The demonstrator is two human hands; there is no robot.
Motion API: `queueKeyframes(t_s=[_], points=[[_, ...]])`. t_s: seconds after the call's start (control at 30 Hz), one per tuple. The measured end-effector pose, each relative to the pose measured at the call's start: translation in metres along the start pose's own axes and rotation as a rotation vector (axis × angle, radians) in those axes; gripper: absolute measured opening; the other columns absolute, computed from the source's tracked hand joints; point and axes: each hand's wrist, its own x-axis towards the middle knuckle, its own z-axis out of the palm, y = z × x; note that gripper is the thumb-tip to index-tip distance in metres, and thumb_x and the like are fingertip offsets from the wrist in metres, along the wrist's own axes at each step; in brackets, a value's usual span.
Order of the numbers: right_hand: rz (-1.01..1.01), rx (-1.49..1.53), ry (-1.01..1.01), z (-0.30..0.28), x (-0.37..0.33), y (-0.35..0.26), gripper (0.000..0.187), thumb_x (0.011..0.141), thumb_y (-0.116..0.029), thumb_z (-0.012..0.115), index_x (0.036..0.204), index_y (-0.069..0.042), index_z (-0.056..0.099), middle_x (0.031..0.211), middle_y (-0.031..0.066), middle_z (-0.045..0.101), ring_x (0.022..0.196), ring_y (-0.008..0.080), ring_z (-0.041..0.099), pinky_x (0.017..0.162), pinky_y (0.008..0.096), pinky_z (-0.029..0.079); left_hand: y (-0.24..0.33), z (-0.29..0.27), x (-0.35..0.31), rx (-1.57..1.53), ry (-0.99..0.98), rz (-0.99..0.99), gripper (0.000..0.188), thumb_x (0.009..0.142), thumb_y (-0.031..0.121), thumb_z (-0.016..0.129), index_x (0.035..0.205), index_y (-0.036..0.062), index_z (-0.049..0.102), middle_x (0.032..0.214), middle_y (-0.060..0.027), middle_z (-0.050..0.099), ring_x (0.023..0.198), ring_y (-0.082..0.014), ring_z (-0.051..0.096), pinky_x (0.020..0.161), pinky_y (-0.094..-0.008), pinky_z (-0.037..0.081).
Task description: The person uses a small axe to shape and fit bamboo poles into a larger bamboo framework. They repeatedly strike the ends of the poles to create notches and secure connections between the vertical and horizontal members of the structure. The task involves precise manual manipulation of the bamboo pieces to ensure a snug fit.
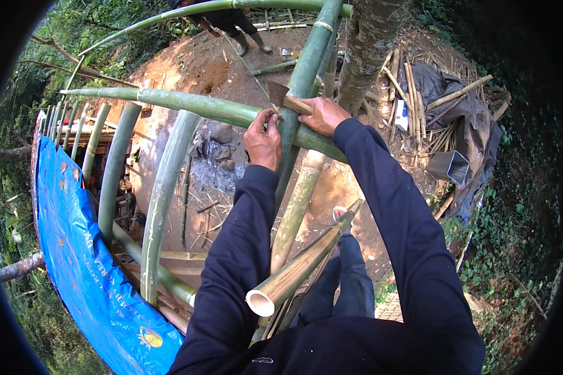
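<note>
My right hand (324,116) is closed round the wooden handle of a machete (278,94), whose dark blade points up and to the left and looks foreshortened. It sits over the crossing of two green bamboo poles. My left hand (264,141) is pinched beside that crossing, its fingertips close to the handle; whatever is between them is too small to tell. One pole (197,106) runs across from the left. The other pole (309,62) slopes from the top down past my hands, and the joint is partly hidden by my fingers.
Below my arms a cut bamboo pole (303,269) slants near my legs. At left, upright bamboo posts (169,187) stand beside a blue tarp (75,231). A tree trunk (369,50) rises just beyond the joint. A person's boots (251,42) show on the ground far off.
</note>
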Motion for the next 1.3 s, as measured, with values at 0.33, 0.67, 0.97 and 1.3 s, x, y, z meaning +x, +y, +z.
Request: queueKeyframes(t_s=[0.33,0.67,0.97,1.3], points=[[0.008,-0.014,-0.007,-0.0009,-0.0009,-0.0026,0.058,0.088,-0.030,0.066,0.143,-0.036,0.049,0.107,0.0246,0.069,0.104,0.0397,0.065,0.094,0.0463,0.051,0.0020,0.0010,0.0001,0.099,0.062,0.115,0.010,0.093,0.009,0.063,0.099,0.0029,0.067,0.083,-0.0141,0.072,0.078,-0.0231,0.071,0.072,-0.0330,0.052],[0.026,-0.009,-0.035,-0.0043,-0.0037,-0.0061,0.059,0.087,-0.029,0.066,0.143,-0.036,0.049,0.109,0.0237,0.068,0.104,0.0392,0.066,0.093,0.0456,0.051,-0.0011,0.0027,-0.0004,-0.004,0.055,0.019,0.011,0.088,0.009,0.068,0.096,0.0027,0.070,0.088,-0.0166,0.072,0.085,-0.0327,0.070,0.075,-0.0375,0.053],[0.027,0.004,-0.018,-0.0032,-0.0032,-0.0054,0.059,0.086,-0.029,0.068,0.142,-0.035,0.050,0.106,0.0225,0.069,0.101,0.0388,0.066,0.091,0.0456,0.052,-0.0038,0.0028,-0.0013,-0.015,0.037,-0.017,0.013,0.089,0.011,0.071,0.097,0.0005,0.074,0.087,-0.0102,0.075,0.079,-0.0121,0.067,0.076,-0.0280,0.052],[-0.029,-0.027,0.018,-0.0012,-0.0027,-0.0034,0.060,0.087,-0.029,0.068,0.143,-0.034,0.049,0.104,0.0244,0.069,0.099,0.0401,0.066,0.089,0.0462,0.052,0.0013,0.0016,0.0002,-0.008,0.028,-0.030,0.013,0.087,0.011,0.071,0.095,0.0026,0.074,0.088,-0.0159,0.073,0.081,-0.0261,0.072,0.074,-0.0332,0.053]])
